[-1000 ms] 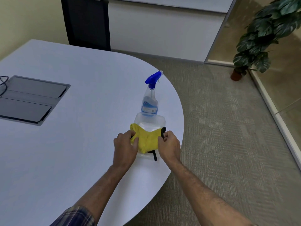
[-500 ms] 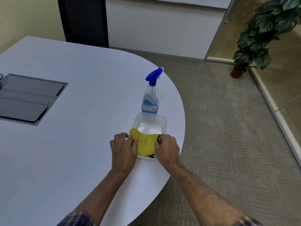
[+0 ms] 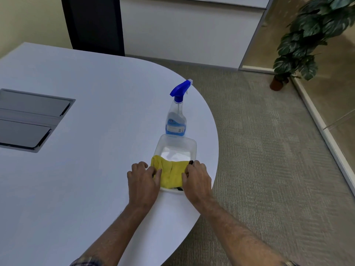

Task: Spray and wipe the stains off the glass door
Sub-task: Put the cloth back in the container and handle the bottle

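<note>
A yellow cloth (image 3: 171, 172) lies bunched in the near end of a clear plastic tray (image 3: 177, 143) on the white table (image 3: 92, 116). My left hand (image 3: 143, 181) grips the cloth's left side and my right hand (image 3: 197, 179) grips its right side. A black piece (image 3: 190, 162) pokes out by my right fingers, and another shows under the cloth. A clear spray bottle (image 3: 176, 120) with blue liquid and a blue trigger head stands upright just beyond the tray. The glass wall (image 3: 330, 77) runs along the right.
A grey cable hatch (image 3: 28, 120) is set into the table at the left. A dark chair back (image 3: 94, 24) stands behind the table. A potted plant (image 3: 307, 35) sits on the carpet by the glass. The table's rounded edge passes close to the tray.
Both hands have lowered the yellow cloth into the tray and pressed closer together on it. The black piece now shows less. The bottle has not moved.
</note>
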### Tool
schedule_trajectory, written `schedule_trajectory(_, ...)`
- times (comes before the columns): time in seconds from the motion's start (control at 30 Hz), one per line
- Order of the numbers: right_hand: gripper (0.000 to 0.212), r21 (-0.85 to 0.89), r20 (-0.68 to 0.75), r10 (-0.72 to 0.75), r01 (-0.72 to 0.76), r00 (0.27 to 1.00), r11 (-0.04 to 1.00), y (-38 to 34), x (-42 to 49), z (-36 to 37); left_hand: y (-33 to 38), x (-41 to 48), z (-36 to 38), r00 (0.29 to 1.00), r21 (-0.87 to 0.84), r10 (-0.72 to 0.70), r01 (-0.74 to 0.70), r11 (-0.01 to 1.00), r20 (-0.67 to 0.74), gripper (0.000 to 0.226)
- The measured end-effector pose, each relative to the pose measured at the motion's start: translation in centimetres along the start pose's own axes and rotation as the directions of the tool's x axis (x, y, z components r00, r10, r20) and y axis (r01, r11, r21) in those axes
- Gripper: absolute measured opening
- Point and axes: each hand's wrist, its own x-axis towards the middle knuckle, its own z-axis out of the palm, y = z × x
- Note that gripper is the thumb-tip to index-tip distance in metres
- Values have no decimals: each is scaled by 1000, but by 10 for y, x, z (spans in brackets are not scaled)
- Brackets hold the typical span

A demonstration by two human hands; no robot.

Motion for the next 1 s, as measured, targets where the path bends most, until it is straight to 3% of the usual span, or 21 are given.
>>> schedule_trajectory(0.1, 16, 26, -18, -26, 27, 999, 999, 3, 0, 0, 1, 1, -4, 1000, -28, -17, 17, 999, 10, 32)
schedule_trajectory(0.23, 18, 163, -246, 2, 39, 969, 986, -4, 7, -9, 5, 7, -13, 984, -200, -21, -14, 980, -174, 14)
schedule_trajectory(0.3, 23, 281, -313, 55, 37, 948, 959, -14, 20, -16, 13, 21, -18, 970, -321, -18, -62, 945, -241, 5)
schedule_trajectory(0.37, 29, 428, -337, 100, 57, 936, 902, -24, 39, -25, 23, 40, -23, 971, -438, -15, -95, 894, -240, 16)
schedule_trajectory(0.53, 43, 654, -263, 160, 54, 951, 754, -31, 102, -41, 48, 94, -25, 999, -664, -18, -17, 747, -47, 43)
schedule_trajectory(0.7, 60, 665, -122, 102, 5, 987, 747, -23, 148, -32, 53, 148, -3, 995, -654, 20, 48, 755, 97, 56)
schedule_trajectory(0.87, 58, 654, -43, 6, 24, 999, 757, -19, 173, -16, 53, 183, 21, 992, -629, 68, 12, 777, 104, 59)
schedule_trajectory(1.0, 57, 682, -41, 56, -13, 998, 731, -19, 183, -4, 53, 193, 32, 995, -694, 50, 23, 719, 85, 56)
